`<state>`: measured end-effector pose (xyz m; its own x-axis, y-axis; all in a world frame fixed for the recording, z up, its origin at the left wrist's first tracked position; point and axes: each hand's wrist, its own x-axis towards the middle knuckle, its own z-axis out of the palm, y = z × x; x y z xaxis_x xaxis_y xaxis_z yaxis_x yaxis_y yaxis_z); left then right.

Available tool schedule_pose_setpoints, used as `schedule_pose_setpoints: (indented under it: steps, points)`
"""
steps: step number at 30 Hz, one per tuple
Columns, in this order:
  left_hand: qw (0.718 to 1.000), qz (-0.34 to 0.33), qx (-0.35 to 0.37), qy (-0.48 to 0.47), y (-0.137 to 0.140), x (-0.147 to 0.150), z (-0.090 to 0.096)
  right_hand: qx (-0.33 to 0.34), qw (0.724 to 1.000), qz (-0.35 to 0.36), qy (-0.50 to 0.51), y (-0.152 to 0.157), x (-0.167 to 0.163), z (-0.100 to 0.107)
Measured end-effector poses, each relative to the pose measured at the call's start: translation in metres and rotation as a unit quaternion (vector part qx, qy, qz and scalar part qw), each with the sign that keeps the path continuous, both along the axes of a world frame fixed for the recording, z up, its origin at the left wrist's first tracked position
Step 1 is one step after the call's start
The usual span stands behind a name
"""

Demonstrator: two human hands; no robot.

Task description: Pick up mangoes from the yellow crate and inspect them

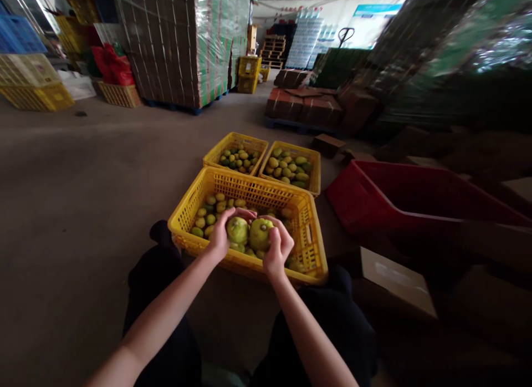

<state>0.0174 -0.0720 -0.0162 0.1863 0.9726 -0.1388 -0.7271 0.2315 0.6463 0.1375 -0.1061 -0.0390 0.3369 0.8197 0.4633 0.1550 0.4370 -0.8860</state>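
Ideally, light pressure is applied: over the near crate, one green fruit is cupped by the left hand, another fruit by the right hand, fingers curled around each.

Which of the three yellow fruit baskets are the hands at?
The front basket, where the left hand and right hand cup two yellow-green fruits. The back-left basket and back-right basket have no hands at them.
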Motion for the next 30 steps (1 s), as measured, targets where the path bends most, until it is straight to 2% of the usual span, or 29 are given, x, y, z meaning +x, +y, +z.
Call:
schedule_pose_setpoints:
  steps: [7,11,15,22,26,30]
  points:
    - [1.0,0.005,-0.005,-0.008,-0.01,0.017,-0.009,-0.066,0.989,-0.078,0.104,0.018,0.008,0.002]
    - [0.995,-0.003,-0.089,-0.051,-0.008,0.02,-0.014,-0.124,0.968,-0.098,0.193,0.028,0.01,-0.001]
    - [0.982,-0.021,-0.173,-0.077,0.004,0.017,-0.021,-0.17,0.955,-0.073,0.231,0.032,0.008,-0.005]
    - [0.963,0.023,-0.259,-0.067,0.019,0.006,-0.02,-0.212,0.948,-0.014,0.236,0.026,-0.005,-0.007]
    - [0.953,0.041,-0.294,-0.068,0.02,0.001,-0.02,-0.279,0.912,0.022,0.301,0.026,-0.01,-0.013]
    - [0.953,0.051,-0.295,-0.05,0.018,-0.002,-0.018,-0.31,0.88,0.053,0.355,0.025,-0.012,-0.015]
